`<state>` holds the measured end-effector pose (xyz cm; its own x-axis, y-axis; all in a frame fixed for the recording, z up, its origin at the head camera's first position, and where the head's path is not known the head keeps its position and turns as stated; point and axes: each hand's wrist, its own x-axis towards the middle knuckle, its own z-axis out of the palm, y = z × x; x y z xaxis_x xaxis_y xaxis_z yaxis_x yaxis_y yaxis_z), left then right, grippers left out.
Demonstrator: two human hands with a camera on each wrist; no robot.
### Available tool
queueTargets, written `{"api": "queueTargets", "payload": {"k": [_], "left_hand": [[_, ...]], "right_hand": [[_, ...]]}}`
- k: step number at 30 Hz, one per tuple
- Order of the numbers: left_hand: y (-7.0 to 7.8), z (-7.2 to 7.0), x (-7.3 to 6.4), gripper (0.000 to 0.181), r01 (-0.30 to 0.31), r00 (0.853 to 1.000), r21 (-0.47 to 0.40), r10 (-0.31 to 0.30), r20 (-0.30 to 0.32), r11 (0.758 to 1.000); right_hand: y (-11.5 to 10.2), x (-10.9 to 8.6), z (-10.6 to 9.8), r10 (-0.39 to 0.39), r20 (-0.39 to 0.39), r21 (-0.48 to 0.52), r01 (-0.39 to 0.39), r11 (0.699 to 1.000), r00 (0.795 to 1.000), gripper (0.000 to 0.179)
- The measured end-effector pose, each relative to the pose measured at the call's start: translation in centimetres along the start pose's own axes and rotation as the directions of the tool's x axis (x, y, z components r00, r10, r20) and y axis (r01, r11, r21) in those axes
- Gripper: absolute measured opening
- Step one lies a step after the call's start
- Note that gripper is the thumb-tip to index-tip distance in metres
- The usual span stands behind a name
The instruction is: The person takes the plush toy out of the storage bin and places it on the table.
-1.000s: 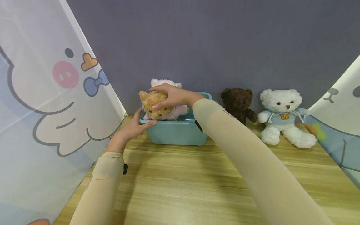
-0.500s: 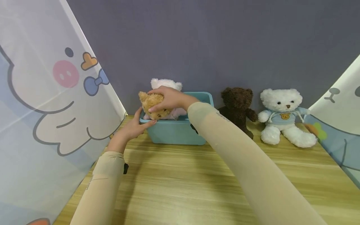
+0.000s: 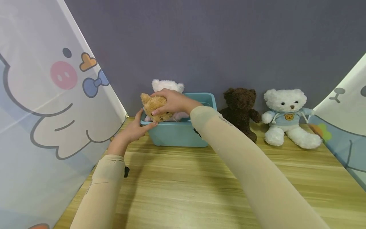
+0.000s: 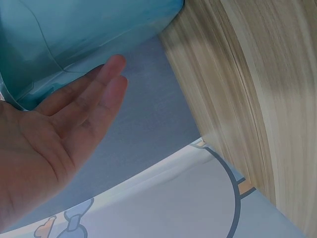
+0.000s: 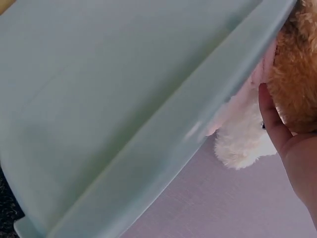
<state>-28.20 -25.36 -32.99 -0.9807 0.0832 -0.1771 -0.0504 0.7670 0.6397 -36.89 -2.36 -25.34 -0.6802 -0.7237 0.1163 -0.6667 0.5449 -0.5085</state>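
Observation:
A light-blue plastic bin [image 3: 178,135] stands against the back wall. At its left end a tan teddy bear [image 3: 153,103] sits low, head tipped forward over the front rim. My right hand [image 3: 173,101] grips that head, fingers over the top and thumb on the face. Behind it is a white teddy bear [image 3: 166,85] in pink clothing, partly covered by my hand. My left hand [image 3: 133,129] rests at the bin's left front corner, thumb along the rim. In the left wrist view its fingers [image 4: 106,94] lie extended beside the bin wall. The tan bear's body is hidden inside.
Right of the bin a dark brown teddy bear [image 3: 241,106] sits by the wall, partly behind my right sleeve. Farther right sits a white teddy bear [image 3: 286,103] in a blue hoodie. Printed cloth panels [image 3: 43,105] border the wooden table [image 3: 177,184] on both sides.
My right hand has shifted slightly left and down with the tan teddy bear's head, keeping its grip. More of the dark brown bear shows. The left hand stays at the bin's corner.

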Motion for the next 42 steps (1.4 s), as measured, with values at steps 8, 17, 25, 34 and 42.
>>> {"api": "queueTargets", "payload": {"k": [8,17,25,34,42], "left_hand": [[0.2,-0.2,-0.1,0.124,-0.001,1.0,0.021,0.001,0.0,1.0],[0.2,-0.1,-0.4,0.122,-0.004,1.0,0.003,0.004,0.011,1.0],[0.3,-0.1,-0.4,0.124,0.007,1.0,0.004,-0.007,0.011,1.0],[0.3,-0.2,-0.4,0.125,-0.008,1.0,-0.019,0.009,0.023,1.0],[0.2,-0.2,-0.3,0.128,0.003,1.0,0.006,-0.003,0.022,1.0]], "right_hand": [[-0.3,-0.1,-0.3,-0.014,0.003,-0.015,0.014,1.0,1.0,0.082],[-0.5,-0.2,-0.7,-0.037,0.012,-0.026,0.037,0.999,0.999,0.08],[-0.8,-0.7,-1.5,-0.025,0.02,-0.019,0.025,1.0,0.999,0.079],[-1.0,-1.1,-2.4,-0.045,-0.007,-0.018,0.045,0.999,0.999,0.074],[-1.2,-1.7,-4.0,-0.049,-0.025,-0.014,0.049,0.999,0.998,0.07]]}}
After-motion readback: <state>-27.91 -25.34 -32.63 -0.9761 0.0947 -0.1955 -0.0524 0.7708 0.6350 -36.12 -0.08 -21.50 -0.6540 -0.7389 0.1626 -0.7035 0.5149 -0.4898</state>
